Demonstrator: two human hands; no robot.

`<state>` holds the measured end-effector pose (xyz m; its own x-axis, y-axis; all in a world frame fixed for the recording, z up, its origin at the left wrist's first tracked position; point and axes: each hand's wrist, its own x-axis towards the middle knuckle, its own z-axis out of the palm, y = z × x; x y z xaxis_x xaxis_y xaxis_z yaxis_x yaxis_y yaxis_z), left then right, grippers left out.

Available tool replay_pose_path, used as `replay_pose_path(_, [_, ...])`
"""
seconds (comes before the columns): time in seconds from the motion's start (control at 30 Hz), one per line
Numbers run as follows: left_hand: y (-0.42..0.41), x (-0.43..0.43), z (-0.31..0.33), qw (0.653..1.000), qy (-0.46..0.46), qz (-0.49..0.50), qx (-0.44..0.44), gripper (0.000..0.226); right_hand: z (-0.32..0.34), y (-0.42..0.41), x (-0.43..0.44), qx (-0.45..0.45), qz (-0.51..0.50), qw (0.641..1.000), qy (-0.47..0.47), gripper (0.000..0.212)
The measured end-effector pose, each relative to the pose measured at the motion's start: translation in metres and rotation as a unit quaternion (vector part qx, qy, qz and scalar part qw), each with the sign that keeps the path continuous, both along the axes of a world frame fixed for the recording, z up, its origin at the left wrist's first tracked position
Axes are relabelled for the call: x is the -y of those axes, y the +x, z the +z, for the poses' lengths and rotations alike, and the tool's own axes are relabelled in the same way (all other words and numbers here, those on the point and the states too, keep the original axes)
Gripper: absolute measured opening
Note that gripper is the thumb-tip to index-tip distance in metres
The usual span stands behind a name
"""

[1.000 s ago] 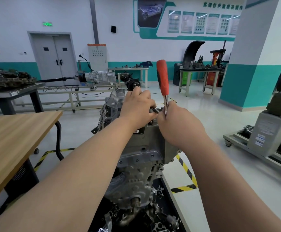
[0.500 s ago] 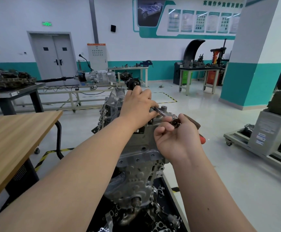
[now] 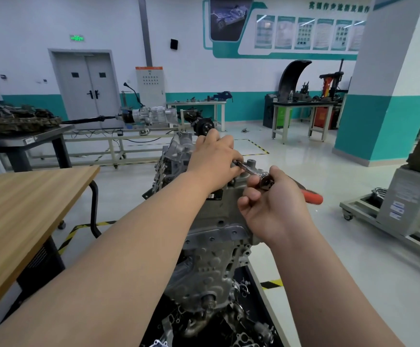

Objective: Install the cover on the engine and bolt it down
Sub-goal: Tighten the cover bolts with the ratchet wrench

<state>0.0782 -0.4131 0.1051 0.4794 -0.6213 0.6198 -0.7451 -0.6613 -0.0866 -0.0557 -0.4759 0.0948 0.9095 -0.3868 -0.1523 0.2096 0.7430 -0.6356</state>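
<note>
The right hand [image 3: 275, 206], at centre right of the frame, grips the ratchet [image 3: 266, 182] at its head, thumb above and fingers curled beneath. The red handle [image 3: 313, 197] projects from behind the hand toward the right edge of the frame. The left hand [image 3: 214, 162], just above and to the left, lies on top of the engine [image 3: 211, 261] with its fingers curled over the far end of the extension bar [image 3: 247, 169]. Those fingers hide the socket and the bolt. The extension bar slopes from the ratchet head up and to the left into the left hand. This line is the working axis, and it passes over the upper edge of the cover [image 3: 216, 216]. The cover appears to be the grey casting seated against the near face of the engine, below both hands at the centre of the frame. Judged from this position, the step in hand is driving a bolt at the top of the cover. The left hand is nearer the fastener and steadies the driven end, while the right hand supplies rotation. The handle lies roughly square to the bar, so the next swing calls for an arc about that axis. The bar should be kept in line with the bolt so that the socket does not slip off. A wooden bench [image 3: 28, 196] stands at the left of the frame, apart from the engine. Loose metal parts [image 3: 251, 334] lie at the foot of the engine, lower centre.
</note>
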Motion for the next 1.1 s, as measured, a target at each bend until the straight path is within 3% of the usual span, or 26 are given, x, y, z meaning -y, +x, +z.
replay_pose_path(0.1, [0.000,-0.001,0.003,1.000,0.016,0.003,-0.017,0.025,0.000,-0.002,0.002,-0.030,-0.027,0.987,-0.157,0.031])
replay_pose_path(0.17, [0.000,-0.001,0.005,0.999,0.024,0.001,-0.026,0.026,0.003,-0.002,0.005,-0.071,-0.062,0.940,-0.328,0.034])
replay_pose_path(0.2, [0.000,-0.001,0.005,0.999,0.026,0.002,-0.029,0.026,0.006,-0.002,0.008,-0.097,-0.080,0.893,-0.431,0.033])
replay_pose_path(0.27, [0.001,-0.001,0.005,0.999,0.030,0.006,-0.030,0.027,0.010,0.001,0.013,-0.142,-0.116,0.761,-0.622,0.025])
replay_pose_path(0.33, [0.000,-0.001,0.005,0.999,0.032,0.008,-0.030,0.027,0.010,0.004,0.016,-0.161,-0.141,0.643,-0.735,0.018])
replay_pose_path(0.4, [0.000,-0.001,0.006,0.999,0.035,0.008,-0.028,0.027,0.006,0.005,0.014,-0.157,-0.158,0.579,-0.784,0.017])
replay_pose_path(0.43, [0.000,-0.001,0.005,0.999,0.038,0.010,-0.024,0.027,0.005,0.005,0.014,-0.155,-0.161,0.566,-0.794,0.017])
replay_pose_path(0.47, [0.000,-0.001,0.004,0.999,0.039,0.011,-0.018,0.027,0.003,0.006,0.015,-0.154,-0.158,0.569,-0.792,0.018])
replay_pose_path(0.53, [0.000,-0.001,0.002,0.999,0.030,0.017,-0.009,0.026,0.002,0.009,0.017,-0.146,-0.146,0.618,-0.759,0.019])
replay_pose_path(0.6, [0.000,0.000,0.000,1.000,0.017,0.022,-0.004,0.027,0.002,0.011,0.016,-0.125,-0.128,0.719,-0.672,0.023])
replay_pose_path(0.7, [0.001,0.000,-0.001,1.000,0.006,0.025,0.002,0.029,-0.003,0.009,0.009,-0.073,-0.105,0.899,-0.420,0.028])
replay_pose_path(0.77, [0.000,0.000,-0.001,1.000,0.002,0.025,0.004,0.027,-0.007,0.008,0.001,-0.034,-0.084,0.963,-0.253,0.029])
replay_pose_path(0.87, [0.000,0.000,-0.002,1.000,0.007,0.027,0.005,0.026,-0.014,0.007,-0.010,0.022,-0.044,0.998,-0.039,0.029])
replay_pose_path(0.97, [0.001,-0.001,-0.002,1.000,0.012,0.022,0.008,0.028,-0.018,0.005,-0.013,0.054,-0.001,0.991,0.124,0.033])
replay_pose_path(1.1, [0.000,-0.001,0.000,1.000,0.022,0.021,0.003,0.029,-0.016,0.005,-0.013,0.054,0.003,0.987,0.151,0.034])
